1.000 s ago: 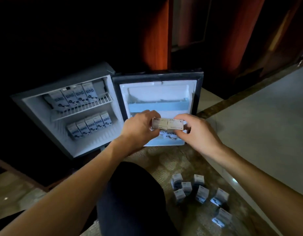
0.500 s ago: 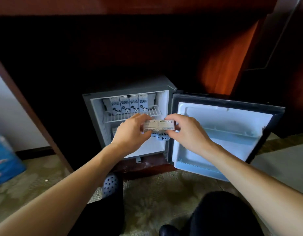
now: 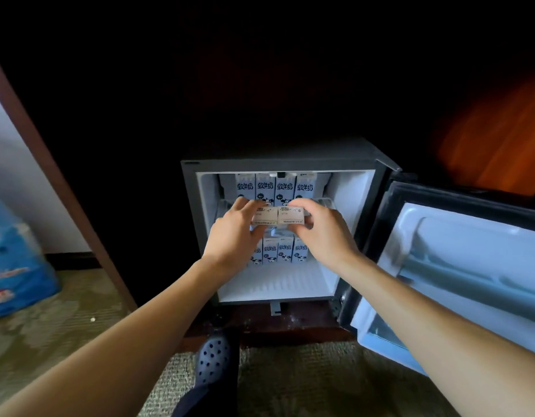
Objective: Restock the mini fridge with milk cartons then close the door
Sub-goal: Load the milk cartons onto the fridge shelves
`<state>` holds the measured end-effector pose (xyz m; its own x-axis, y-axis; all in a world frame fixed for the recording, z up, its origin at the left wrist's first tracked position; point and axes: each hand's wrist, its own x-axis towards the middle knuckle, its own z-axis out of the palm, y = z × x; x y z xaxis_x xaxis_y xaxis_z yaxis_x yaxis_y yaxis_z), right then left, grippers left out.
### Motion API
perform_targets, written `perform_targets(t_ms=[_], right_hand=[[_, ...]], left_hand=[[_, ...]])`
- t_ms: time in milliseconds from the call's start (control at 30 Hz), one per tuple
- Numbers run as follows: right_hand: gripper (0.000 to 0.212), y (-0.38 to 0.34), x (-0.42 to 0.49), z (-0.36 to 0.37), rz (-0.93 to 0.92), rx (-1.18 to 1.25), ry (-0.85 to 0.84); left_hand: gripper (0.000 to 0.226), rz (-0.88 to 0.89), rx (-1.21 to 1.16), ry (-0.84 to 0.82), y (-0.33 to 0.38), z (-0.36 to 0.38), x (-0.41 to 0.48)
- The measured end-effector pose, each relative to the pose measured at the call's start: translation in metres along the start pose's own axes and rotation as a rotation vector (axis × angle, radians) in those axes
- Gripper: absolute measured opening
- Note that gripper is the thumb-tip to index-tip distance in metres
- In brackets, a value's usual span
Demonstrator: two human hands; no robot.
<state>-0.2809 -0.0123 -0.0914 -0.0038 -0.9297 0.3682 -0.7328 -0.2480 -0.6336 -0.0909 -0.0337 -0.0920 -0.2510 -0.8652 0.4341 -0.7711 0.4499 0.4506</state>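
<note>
Left hand [image 3: 234,233] pinches the left milk carton [image 3: 263,215] and right hand [image 3: 320,233] pinches the right milk carton [image 3: 291,215]. They're pressed side by side in the mini fridge [image 3: 200,236] opening, tops toward the camera, the pair running left-right. Upper row of cartons [image 3: 275,188] sits just behind, lower row of cartons [image 3: 285,251] below, with bare fridge floor in front of it. Door [image 3: 470,266] is wide open to the right.

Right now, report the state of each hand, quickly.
Left hand: fingers grip the left-side milk carton.
Right hand: fingers grip the right-side milk carton.

Both arms outstretched (nearly parallel), left hand [image 3: 233,234] and right hand [image 3: 324,233] pinch the carton pair [image 3: 270,214] between them.
</note>
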Motion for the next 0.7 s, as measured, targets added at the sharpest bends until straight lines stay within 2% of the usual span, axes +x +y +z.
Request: perform_targets(t_ms=[200,333,467,533,600,700], right_hand=[[0.043,0.015,0.027,0.035,-0.009,0.078,0.052],[0.041,0.025,0.034,0.053,-0.010,0.087,0.157],[0.049,0.031,0.037,0.074,-0.003,0.219,0.243],[0.044,0.033,0.040,0.085,-0.020,0.221,0.268],[0.033,0.030,0.043,0.092,-0.016,0.148,0.298],[0.029,0.030,0.048,0.098,0.068,0.012,0.343]], left_hand=[[0.044,-0.043,-0.025,0.078,-0.028,0.015,0.016],[0.047,-0.047,-0.019,0.127,-0.040,0.024,0.024],[0.059,-0.082,-0.113,0.145,-0.047,0.036,0.028],[0.062,-0.110,-0.143,0.170,-0.049,0.043,0.032],[0.053,-0.154,-0.210,0.220,-0.051,0.052,0.038],[0.022,-0.227,-0.290,0.259,-0.060,0.071,0.043]])
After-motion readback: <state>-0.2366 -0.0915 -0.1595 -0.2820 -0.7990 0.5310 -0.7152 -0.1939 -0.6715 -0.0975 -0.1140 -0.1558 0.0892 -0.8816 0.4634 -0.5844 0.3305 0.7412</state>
